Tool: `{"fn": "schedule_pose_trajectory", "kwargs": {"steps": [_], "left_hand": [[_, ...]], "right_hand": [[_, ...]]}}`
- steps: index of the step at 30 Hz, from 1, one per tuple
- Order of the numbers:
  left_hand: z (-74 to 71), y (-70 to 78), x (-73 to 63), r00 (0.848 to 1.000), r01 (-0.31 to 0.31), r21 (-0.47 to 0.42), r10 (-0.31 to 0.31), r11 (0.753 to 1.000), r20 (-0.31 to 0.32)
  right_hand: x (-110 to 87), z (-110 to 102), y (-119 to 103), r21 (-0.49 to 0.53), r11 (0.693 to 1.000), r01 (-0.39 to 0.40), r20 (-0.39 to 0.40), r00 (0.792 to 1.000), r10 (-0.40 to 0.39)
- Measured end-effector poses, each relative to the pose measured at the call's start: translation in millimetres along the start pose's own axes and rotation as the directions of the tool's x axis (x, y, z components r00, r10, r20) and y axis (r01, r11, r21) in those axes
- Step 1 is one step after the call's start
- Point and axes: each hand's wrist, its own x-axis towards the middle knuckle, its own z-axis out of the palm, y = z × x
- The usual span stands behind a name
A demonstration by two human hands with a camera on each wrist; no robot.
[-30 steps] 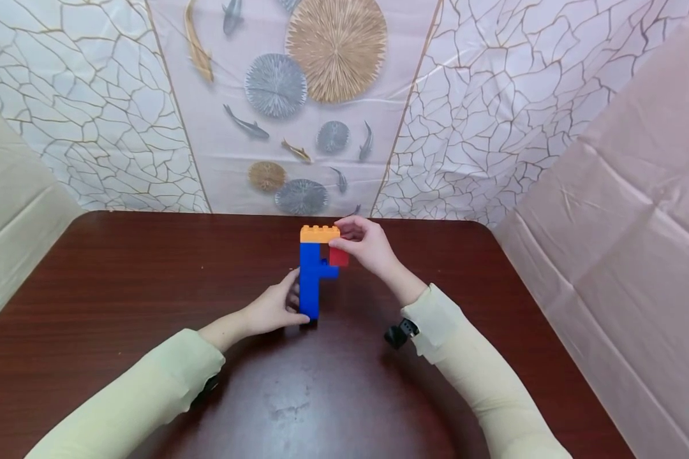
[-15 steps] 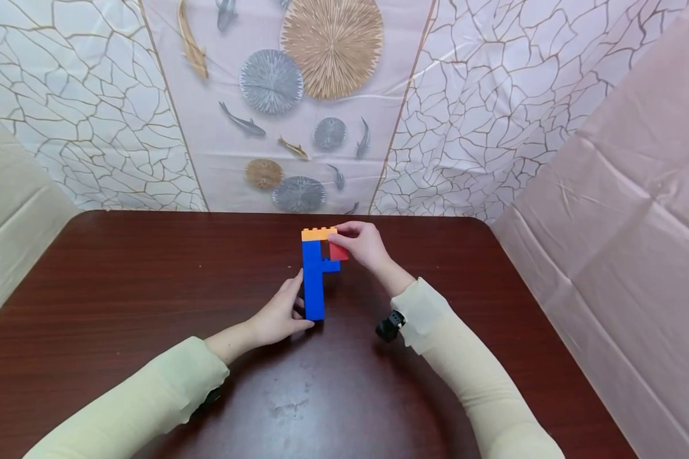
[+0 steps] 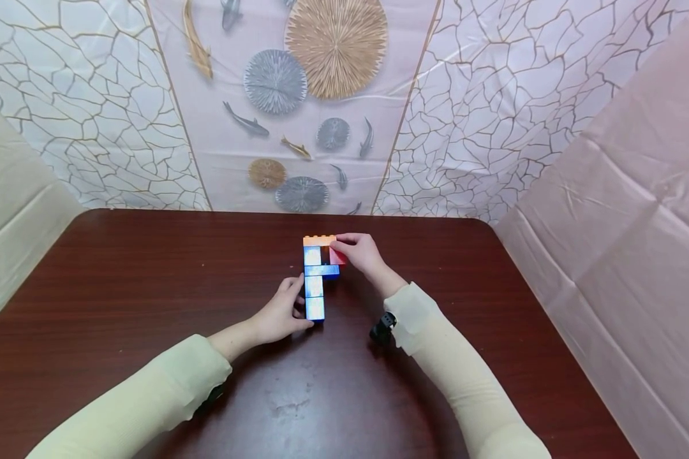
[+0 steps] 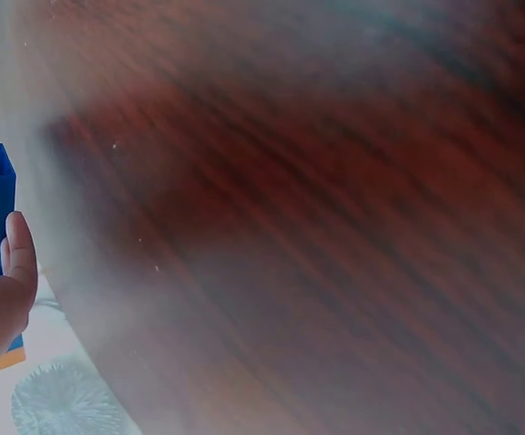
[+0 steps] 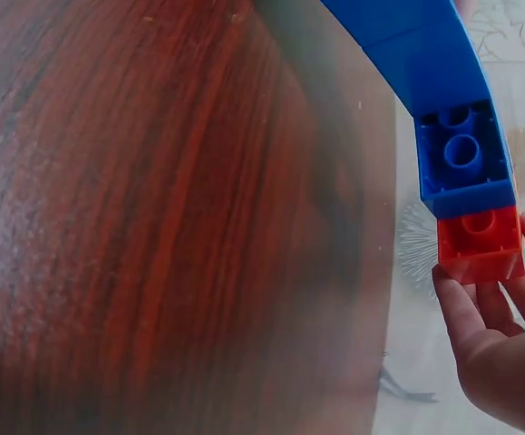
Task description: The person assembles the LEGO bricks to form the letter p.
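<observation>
A brick build stands in front of me in the head view: a column of blue toy bricks (image 3: pixel 314 288), a blue crossbar (image 3: pixel 330 271) jutting right, and an orange brick (image 3: pixel 316 241) across the top. Below the orange brick's right end sits a red brick (image 3: pixel 338 256). My left hand (image 3: pixel 277 313) grips the column's lower part, thumb by its bottom end. With thumb and fingers, my right hand (image 3: pixel 363 254) pinches the red brick at the top right corner. The right wrist view shows the red brick (image 5: pixel 480 245) and the blue crossbar's hollow underside (image 5: pixel 466 154).
The build is over a dark brown wooden table (image 3: pixel 149 274). Behind it hangs a patterned backdrop (image 3: pixel 298 115), with pale cloth (image 3: pixel 620 210) along the right side. A black wrist strap (image 3: pixel 383 327) shows at my right cuff.
The build has tilted back, its top coming lower, and its blue front faces now catch bright glare. My right hand has come slightly down with it; the left keeps its grip.
</observation>
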Motion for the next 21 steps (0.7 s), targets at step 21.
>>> {"fn": "schedule_pose_trajectory", "kwargs": {"steps": [21], "left_hand": [[-0.3,-10.5,6.8,0.999,0.042,0.042,-0.043,0.998,0.025]], "right_hand": [[7.8,11,19,-0.011,1.000,-0.008,0.014,1.000,0.008]]}}
